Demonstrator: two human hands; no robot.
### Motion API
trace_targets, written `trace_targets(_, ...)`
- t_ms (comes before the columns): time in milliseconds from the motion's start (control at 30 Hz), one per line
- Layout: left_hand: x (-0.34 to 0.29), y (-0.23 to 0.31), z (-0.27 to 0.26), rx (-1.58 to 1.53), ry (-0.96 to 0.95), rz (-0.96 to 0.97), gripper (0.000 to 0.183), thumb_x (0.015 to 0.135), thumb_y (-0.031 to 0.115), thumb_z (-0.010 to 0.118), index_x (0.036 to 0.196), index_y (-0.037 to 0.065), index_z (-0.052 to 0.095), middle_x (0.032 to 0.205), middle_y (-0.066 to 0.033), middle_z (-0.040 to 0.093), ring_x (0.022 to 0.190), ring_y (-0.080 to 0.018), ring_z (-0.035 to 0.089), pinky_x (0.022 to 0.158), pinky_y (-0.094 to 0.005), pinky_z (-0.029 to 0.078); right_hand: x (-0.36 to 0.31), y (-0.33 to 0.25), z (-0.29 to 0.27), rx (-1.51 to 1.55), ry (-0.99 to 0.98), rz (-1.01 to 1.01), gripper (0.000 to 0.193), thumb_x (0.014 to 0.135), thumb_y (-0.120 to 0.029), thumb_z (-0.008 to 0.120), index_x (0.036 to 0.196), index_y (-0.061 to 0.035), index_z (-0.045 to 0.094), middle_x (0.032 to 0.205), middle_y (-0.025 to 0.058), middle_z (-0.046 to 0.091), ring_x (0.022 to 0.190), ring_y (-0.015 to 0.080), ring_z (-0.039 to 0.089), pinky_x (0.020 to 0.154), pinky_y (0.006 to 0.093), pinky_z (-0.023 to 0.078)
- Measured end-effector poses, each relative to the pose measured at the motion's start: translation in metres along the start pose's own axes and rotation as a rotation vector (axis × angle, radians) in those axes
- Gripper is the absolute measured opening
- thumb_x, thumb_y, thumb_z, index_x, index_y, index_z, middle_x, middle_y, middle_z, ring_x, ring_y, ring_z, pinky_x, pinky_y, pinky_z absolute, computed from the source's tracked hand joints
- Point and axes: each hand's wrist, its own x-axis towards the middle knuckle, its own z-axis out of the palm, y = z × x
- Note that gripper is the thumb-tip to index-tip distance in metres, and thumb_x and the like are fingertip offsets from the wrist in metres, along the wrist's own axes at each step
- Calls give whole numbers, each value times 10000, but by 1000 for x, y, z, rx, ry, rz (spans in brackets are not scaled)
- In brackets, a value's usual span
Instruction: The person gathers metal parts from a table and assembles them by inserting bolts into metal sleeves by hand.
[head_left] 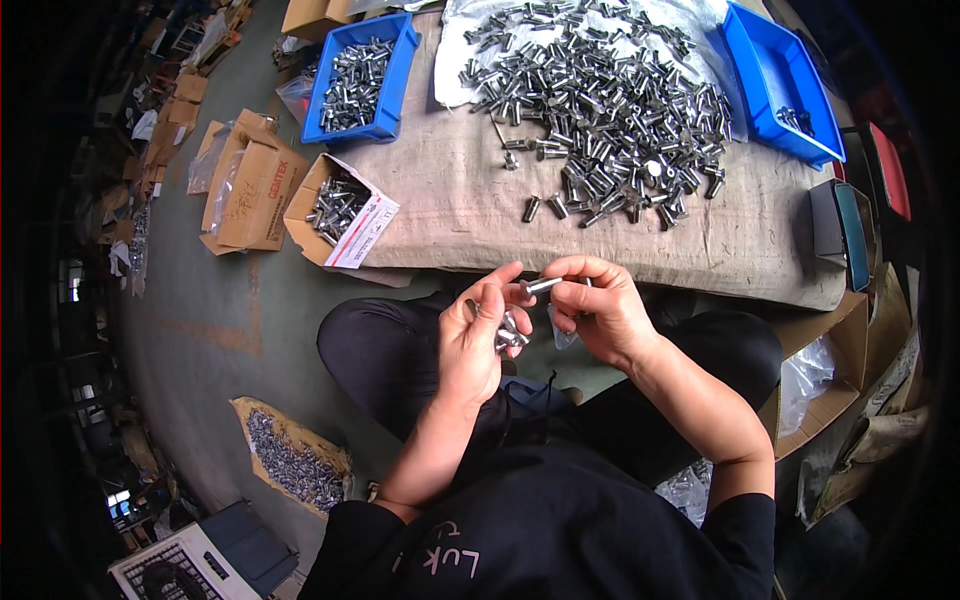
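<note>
Over my lap, just in front of the table edge, my left hand [472, 335] is curled round several shiny metal bolts [510, 334]. My right hand [608, 308] pinches a single flat-headed metal bolt [543, 286] between thumb and finger, its head pointing at the left fingertips. Whether the left fingers touch that bolt I cannot tell. A small clear plastic piece [562, 332] shows below the right fingers. Beyond the hands, a large pile of similar bolts [620, 110] lies loose on the cloth-covered table [450, 210], partly on a white sheet [462, 60].
Left on the table stand a blue bin [390, 122] full of bolts and an open carton [345, 250] with more. Another blue bin [800, 125], holding a few, is at the right. Cardboard boxes [250, 200] and a tray of small metal parts [295, 460] sit on the floor.
</note>
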Motion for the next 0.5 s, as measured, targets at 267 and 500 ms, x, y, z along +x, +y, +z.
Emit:
trace_targets(267,1,4,9,-131,-36,-81,596,880,484,364,1303,64,347,1011,-77,524,624,-90,526,412,-184,373,-2,-4,0,-11,-101,199,251,823,-250,574,848,-1,569,639,46,513,523,108,468,399,236,402)
trace_targets(500,2,-10,7,203,-72,-71,671,867,523,344,1321,31,297,895,-57,547,602,-72,502,419,-180,389,-3,5,7,-271,-116,82,214,835,-174,589,937,13,607,654,39,591,462,58,474,381,192,328)
